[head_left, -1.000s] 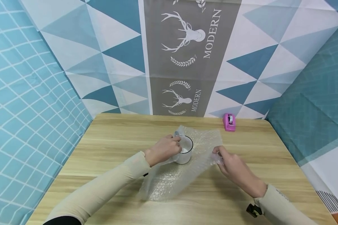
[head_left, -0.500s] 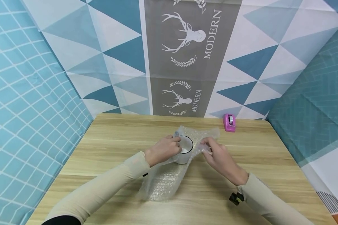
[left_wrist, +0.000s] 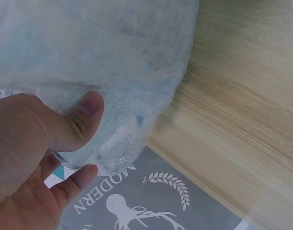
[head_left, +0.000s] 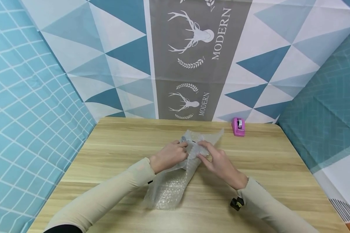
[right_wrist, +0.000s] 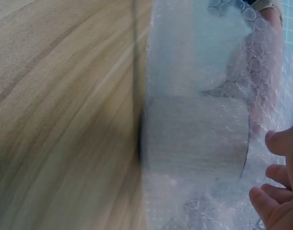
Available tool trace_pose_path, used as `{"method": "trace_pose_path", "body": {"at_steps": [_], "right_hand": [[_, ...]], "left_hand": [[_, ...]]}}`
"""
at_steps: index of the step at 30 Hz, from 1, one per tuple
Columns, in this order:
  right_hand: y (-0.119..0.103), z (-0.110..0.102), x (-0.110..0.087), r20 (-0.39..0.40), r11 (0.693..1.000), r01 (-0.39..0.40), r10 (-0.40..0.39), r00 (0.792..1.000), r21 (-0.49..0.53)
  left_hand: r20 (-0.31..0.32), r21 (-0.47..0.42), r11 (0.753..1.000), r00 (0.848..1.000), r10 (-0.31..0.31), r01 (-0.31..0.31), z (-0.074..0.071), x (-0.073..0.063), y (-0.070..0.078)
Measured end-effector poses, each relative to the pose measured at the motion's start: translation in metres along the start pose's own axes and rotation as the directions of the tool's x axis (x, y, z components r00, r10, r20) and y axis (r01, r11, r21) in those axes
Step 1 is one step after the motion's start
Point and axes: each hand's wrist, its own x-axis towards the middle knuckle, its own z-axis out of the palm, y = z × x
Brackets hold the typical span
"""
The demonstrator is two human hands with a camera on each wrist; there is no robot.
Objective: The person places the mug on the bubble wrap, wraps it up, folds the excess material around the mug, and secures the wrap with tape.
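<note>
A white mug [right_wrist: 197,136] with a dark rim stands on a sheet of bubble wrap [head_left: 170,191] on the table and shows blurred through the wrap in the right wrist view. My left hand [head_left: 169,156] grips the mug's near-left rim together with a layer of wrap. Thumb and fingers of that hand [left_wrist: 36,148] pinch the wrapped edge in the left wrist view. On the other side, my right hand [head_left: 221,163] pinches the sheet's right flap, which lies over the mug's opening. Most of the mug is covered in the head view.
A pink tape dispenser [head_left: 238,127] stands near the back right edge of the wooden table [head_left: 119,139]. Patterned cloth [head_left: 189,64] hangs behind the table, and blue cloths hang on both sides.
My right hand has moved left, bringing the right flap of bubble wrap up and over the mug, whose opening showed before. My left hand has stayed at the rim.
</note>
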Motion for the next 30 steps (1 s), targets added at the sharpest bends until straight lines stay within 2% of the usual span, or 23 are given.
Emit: {"method": "trace_pose_path", "body": {"at_steps": [9,13,16,19,25,30], "right_hand": [[0.000,0.005,0.000,0.022,0.999,-0.041,0.041,0.999,0.013],[0.000,0.005,-0.001,0.041,0.995,-0.082,0.080,0.996,0.060],[0.000,0.006,-0.002,0.038,0.993,-0.079,0.076,0.996,0.091],[0.001,0.009,-0.004,0.000,0.997,-0.039,0.039,0.999,0.071],[0.006,0.014,-0.008,-0.047,0.995,0.089,-0.091,0.995,-0.055],[0.008,0.015,-0.012,-0.034,0.978,0.190,-0.194,0.980,-0.086]], "left_hand": [[-0.030,0.051,0.999,1.000,-0.001,0.002,0.001,0.000,0.000],[-0.013,0.029,1.000,1.000,-0.006,0.006,0.001,0.000,0.000],[-0.005,0.003,1.000,1.000,-0.003,0.003,0.001,-0.001,0.000],[-0.007,-0.009,1.000,1.000,-0.001,0.001,0.001,-0.001,0.000],[-0.033,0.031,0.999,0.999,0.012,-0.011,0.003,-0.005,0.000],[-0.115,0.078,0.996,0.992,0.057,-0.048,0.008,-0.009,-0.003]]}}
